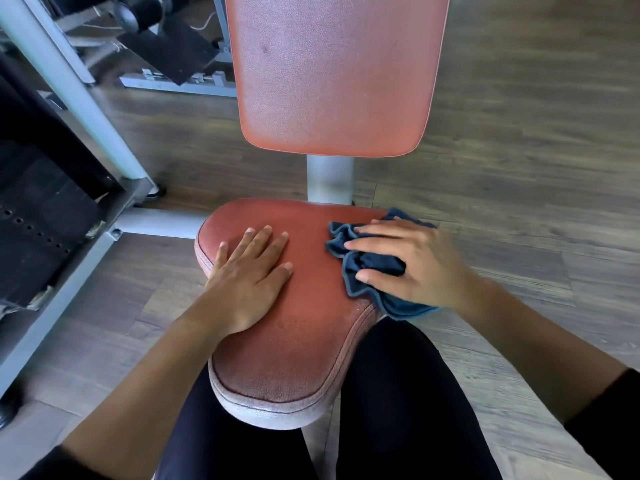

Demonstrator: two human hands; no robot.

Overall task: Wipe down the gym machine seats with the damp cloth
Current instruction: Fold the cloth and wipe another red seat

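While left hand (249,275) lies flat on the red seat (304,358), fingers straight, right hand (419,261) presses the bunched blue cloth (374,262) onto the seat's right edge, fingers spread over it.

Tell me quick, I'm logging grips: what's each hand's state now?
Left hand: open, flat on the seat.
Right hand: open, fingers pressing the blue cloth onto the seat.

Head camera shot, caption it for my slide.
Right hand presses a blue cloth on the red seat; left hand rests flat beside it.
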